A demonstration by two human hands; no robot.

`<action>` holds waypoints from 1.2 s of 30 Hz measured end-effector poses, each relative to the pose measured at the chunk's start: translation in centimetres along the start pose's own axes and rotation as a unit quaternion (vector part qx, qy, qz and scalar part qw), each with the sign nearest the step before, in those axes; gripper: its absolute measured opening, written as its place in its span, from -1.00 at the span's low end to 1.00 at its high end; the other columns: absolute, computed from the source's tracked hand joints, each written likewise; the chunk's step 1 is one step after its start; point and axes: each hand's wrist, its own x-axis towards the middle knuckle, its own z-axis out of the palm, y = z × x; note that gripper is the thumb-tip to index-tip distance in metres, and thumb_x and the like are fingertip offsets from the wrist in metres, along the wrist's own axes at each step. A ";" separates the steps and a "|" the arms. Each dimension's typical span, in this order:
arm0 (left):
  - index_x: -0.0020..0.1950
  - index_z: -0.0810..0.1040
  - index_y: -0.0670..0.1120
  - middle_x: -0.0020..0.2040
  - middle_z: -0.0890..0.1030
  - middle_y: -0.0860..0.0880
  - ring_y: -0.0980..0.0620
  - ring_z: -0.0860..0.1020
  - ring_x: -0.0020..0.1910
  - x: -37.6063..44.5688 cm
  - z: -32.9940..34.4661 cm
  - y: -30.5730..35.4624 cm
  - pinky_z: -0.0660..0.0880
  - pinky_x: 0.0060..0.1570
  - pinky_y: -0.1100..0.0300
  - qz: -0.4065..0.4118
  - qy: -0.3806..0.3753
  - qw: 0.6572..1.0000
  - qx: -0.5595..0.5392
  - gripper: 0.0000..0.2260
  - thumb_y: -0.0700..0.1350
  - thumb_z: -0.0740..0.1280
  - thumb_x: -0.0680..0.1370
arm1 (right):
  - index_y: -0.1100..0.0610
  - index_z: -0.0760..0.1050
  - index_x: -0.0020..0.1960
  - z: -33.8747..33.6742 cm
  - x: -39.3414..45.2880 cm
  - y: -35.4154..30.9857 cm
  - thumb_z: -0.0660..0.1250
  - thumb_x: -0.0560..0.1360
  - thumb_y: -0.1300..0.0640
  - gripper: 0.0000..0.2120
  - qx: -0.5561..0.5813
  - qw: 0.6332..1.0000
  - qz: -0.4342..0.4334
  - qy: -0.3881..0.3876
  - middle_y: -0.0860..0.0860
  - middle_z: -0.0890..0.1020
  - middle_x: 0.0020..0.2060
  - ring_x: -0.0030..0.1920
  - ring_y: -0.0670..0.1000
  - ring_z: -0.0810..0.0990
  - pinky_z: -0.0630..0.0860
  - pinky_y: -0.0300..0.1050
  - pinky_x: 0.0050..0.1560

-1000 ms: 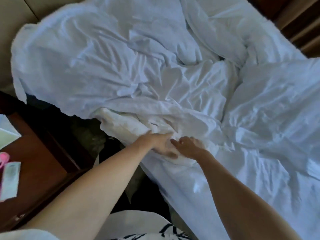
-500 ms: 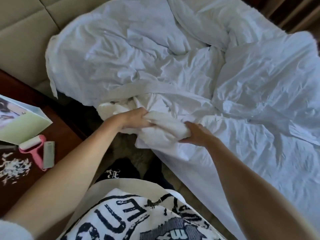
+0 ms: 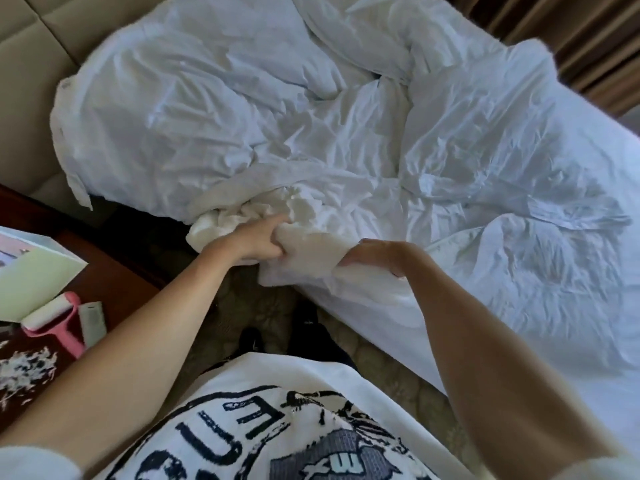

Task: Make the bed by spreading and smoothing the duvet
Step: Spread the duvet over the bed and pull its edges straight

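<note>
A crumpled white duvet point(image 3: 277, 109) lies heaped over the upper part of the bed, with a bunched edge hanging off the near side. My left hand point(image 3: 256, 242) grips that bunched edge, its fingers curled into the cloth. About a hand's width to the right, my right hand point(image 3: 377, 256) grips the same edge. A short stretch of duvet runs taut between the two hands. The white bed sheet point(image 3: 519, 306) shows bare at the right.
A dark wooden bedside table point(image 3: 114, 289) stands at the left with a pink lint roller point(image 3: 59, 315), a green-and-white box point(image 3: 31, 275) and white scraps. A beige padded headboard point(image 3: 41, 39) runs along the upper left. Brown curtains point(image 3: 588, 39) hang at the upper right. Patterned carpet lies below.
Both hands have gone from touching the duvet edge to gripping it and drawing it toward me, and have moved apart. The view has shifted so the bedside table shows.
</note>
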 end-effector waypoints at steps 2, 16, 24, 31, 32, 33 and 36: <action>0.53 0.20 0.15 0.48 0.33 0.04 -0.04 0.34 0.42 -0.1 1.3 2.9 0.35 0.36 -0.05 0.074 -0.070 0.995 0.008 -0.15 0.19 0.48 0.31 | 0.03 0.40 0.26 -0.2 -0.5 0.2 0.49 0.40 -0.09 -0.48 0.018 1.000 -0.013 0.018 0.09 0.50 0.17 0.18 0.18 0.50 0.45 0.10 0.25; -0.08 0.64 -0.11 -0.11 0.65 -0.05 -0.02 0.61 -0.09 5.8 0.1 11.6 0.52 -0.03 0.06 -0.026 -0.045 0.993 -0.105 -0.73 0.07 0.49 0.41 | 0.00 0.53 -0.24 -8.2 4.3 3.5 0.32 0.29 -0.53 -0.43 -0.065 0.977 -0.184 0.090 -0.07 0.60 -0.24 -0.23 -0.07 0.60 0.49 -0.15 -0.23; -0.30 0.42 -0.08 -0.28 0.48 0.01 0.03 0.45 -0.29 12.0 0.7 14.6 0.27 -0.34 0.16 -0.084 0.011 0.996 -0.017 -0.69 0.08 0.39 0.48 | 0.19 0.57 -0.14 -13.3 10.4 4.6 0.03 0.54 -0.43 -0.30 -0.022 0.971 -0.209 0.114 0.16 0.66 -0.08 -0.04 0.15 0.61 0.50 0.05 0.14; -0.11 0.43 -0.03 -0.08 0.52 -0.06 -0.06 0.50 -0.12 16.3 4.0 13.4 0.40 -0.17 0.10 -0.131 -0.046 0.990 -0.038 -0.89 -0.06 0.34 0.48 | 0.15 0.48 0.28 -16.5 21.4 7.1 0.25 0.59 -0.03 -0.64 -0.108 0.974 -0.147 0.133 0.15 0.59 0.18 0.18 0.17 0.54 0.37 -0.11 0.02; -0.03 0.45 -0.02 -0.03 0.54 -0.06 -0.09 0.52 -0.05 16.7 4.4 13.1 0.44 -0.11 0.08 -0.135 -0.025 0.989 -0.056 -0.89 -0.08 0.34 0.48 | 0.12 0.42 0.36 -17.0 23.1 7.1 0.30 0.55 0.00 -0.59 -0.145 0.970 -0.149 0.128 0.17 0.55 0.25 0.24 0.17 0.51 0.41 -0.09 0.09; 0.01 0.46 -0.03 -0.02 0.56 -0.05 -0.10 0.54 -0.02 17.0 4.6 12.9 0.46 -0.09 0.08 -0.138 0.006 0.988 -0.074 -0.87 -0.09 0.33 0.48 | 0.11 0.35 0.43 -17.5 24.7 6.8 0.33 0.53 0.03 -0.50 -0.187 0.962 -0.158 0.124 0.18 0.48 0.34 0.32 0.19 0.45 0.42 -0.03 0.22; -0.14 0.48 -0.07 -0.15 0.58 -0.04 -0.12 0.56 -0.10 18.0 4.7 12.3 0.48 -0.14 0.05 -0.145 0.086 0.980 -0.102 -0.96 -0.12 0.29 0.47 | 0.07 0.15 0.57 -18.7 28.6 4.4 0.37 0.51 0.02 -0.29 -0.290 0.920 -0.209 0.161 0.10 0.22 0.54 0.53 0.16 0.17 0.22 0.08 0.49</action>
